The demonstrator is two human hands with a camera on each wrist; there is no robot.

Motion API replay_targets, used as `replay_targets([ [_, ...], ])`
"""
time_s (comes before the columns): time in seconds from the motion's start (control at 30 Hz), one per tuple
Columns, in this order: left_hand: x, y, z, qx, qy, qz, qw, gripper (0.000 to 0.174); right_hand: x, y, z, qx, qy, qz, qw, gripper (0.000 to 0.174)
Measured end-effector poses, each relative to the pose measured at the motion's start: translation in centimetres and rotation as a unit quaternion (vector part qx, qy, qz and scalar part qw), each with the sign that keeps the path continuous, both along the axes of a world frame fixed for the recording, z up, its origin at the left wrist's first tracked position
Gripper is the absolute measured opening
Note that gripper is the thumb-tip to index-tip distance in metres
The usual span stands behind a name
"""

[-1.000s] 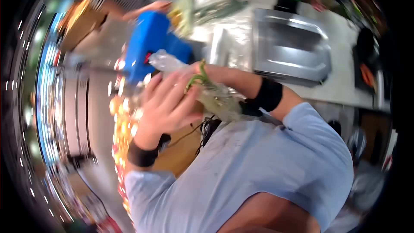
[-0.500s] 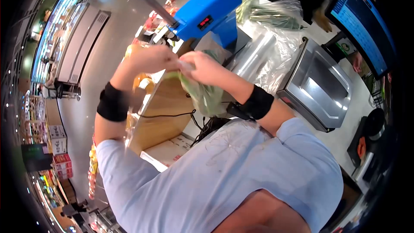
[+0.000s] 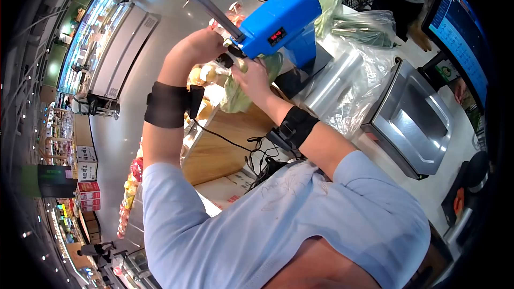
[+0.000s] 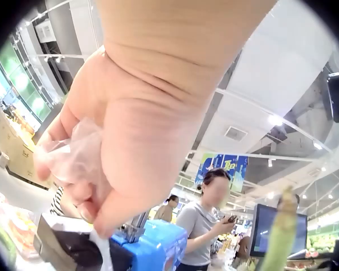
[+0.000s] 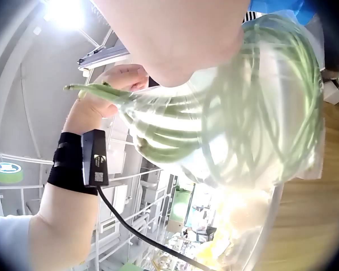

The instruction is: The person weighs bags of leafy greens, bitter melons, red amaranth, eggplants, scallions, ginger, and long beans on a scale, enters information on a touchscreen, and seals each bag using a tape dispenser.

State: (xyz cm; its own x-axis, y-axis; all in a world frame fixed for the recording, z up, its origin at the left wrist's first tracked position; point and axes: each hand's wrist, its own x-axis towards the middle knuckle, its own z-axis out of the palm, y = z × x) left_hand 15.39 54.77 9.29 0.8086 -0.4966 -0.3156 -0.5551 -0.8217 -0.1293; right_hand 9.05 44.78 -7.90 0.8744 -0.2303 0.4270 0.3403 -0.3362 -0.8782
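Clenching crumpled clear film (image 4: 76, 153) in left grip (image 3: 197, 49), apparently pinching clear plastic bag of long green beans (image 5: 169, 127) in right grip (image 3: 255, 81), just beside boxy blue machine (image 3: 292, 13); probably light, floppy, slippery, easily snapped or bruised; best held by gathered neck.

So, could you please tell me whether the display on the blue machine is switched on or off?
On: red digits glow on the dark display of the blue machine in the head view.
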Motion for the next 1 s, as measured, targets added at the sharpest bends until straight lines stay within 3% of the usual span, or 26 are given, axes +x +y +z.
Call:
replay_targets([
  [0.17,0.8,0.5,-0.2,-0.01,0.009,0.025,1.0,0.028,1.0,0.6,-1.0,-0.025,0.023,-0.025,0.999,0.028],
  [0.23,0.9,0.9,0.1,-0.148,0.108,0.125,0.975,0.027,0.7,0.0,-0.2,0.009,0.052,0.079,0.995,0.024],
  [0.27,1.2,1.2,0.0,-0.147,0.109,0.123,0.975,0.027,1.1,0.3,-0.4,0.011,0.052,0.077,0.996,0.024],
  [0.33,2.3,1.8,-0.5,-0.179,0.14,0.116,0.967,0.029,2.7,1.6,-1.5,-0.093,0.137,0.065,0.984,0.022],
  [0.37,2.4,2.0,-0.6,-0.179,0.139,0.114,0.967,0.029,3.5,2.4,-2.1,-0.092,0.136,0.063,0.984,0.022],
  [0.43,2.8,2.3,-0.5,-0.212,0.179,0.131,0.952,0.032,4.7,3.4,-2.5,-0.32,0.23,0.044,0.918,0.022],
  [0.57,2.2,2.2,-0.5,-0.224,0.185,0.152,0.945,0.034,2.8,1.7,-1.2,-0.279,0.2,0.06,0.937,0.021],
  [0.67,-0.1,1.6,-0.2,-0.13,0.028,0.092,0.987,0.028,1.7,0.5,-0.2,-0.251,0.169,0.069,0.951,0.021],
  [0.7,-1.1,1.4,-0.2,-0.131,-0.058,0.015,0.99,0.025,1.4,0.4,-0.7,-0.257,0.139,0.079,0.953,0.019],
  [0.77,-4.2,-0.5,0.5,-0.134,-0.15,0.005,0.98,0.023,-0.3,-0.6,-0.6,-0.264,0.113,0.088,0.954,0.018],
  [0.83,-5.4,-2.4,1.4,-0.121,-0.136,-0.005,0.983,0.021,-3.0,-3.8,2.0,-0.247,0.048,0.101,0.962,0.019],
  [0.87,-6.2,-3.4,1.8,-0.103,-0.119,-0.013,0.987,0.02,-2.3,-5.4,0.3,-0.287,-0.054,0.143,0.946,0.017],
  [0.9,-7.4,-4.8,3.0,-0.133,-0.081,-0.003,0.988,0.02,-3.5,-6.8,0.7,-0.291,-0.044,0.138,0.946,0.017],
  [0.93,-8.3,-5.9,4.0,-0.171,-0.056,-0.029,0.983,0.02,-5.1,-8.9,2.5,-0.066,0.058,0.247,0.965,0.019],
  [0.97,-9.3,-7.0,4.8,-0.213,-0.027,-0.063,0.975,0.02,-6.5,-11.4,3.9,0.167,0.15,0.324,0.919,0.021],
  [1.0,-11.2,-8.7,5.8,-0.264,0.015,-0.039,0.964,0.023,-7.5,-14.4,4.6,-0.019,-0.102,0.269,0.958,0.022],
])
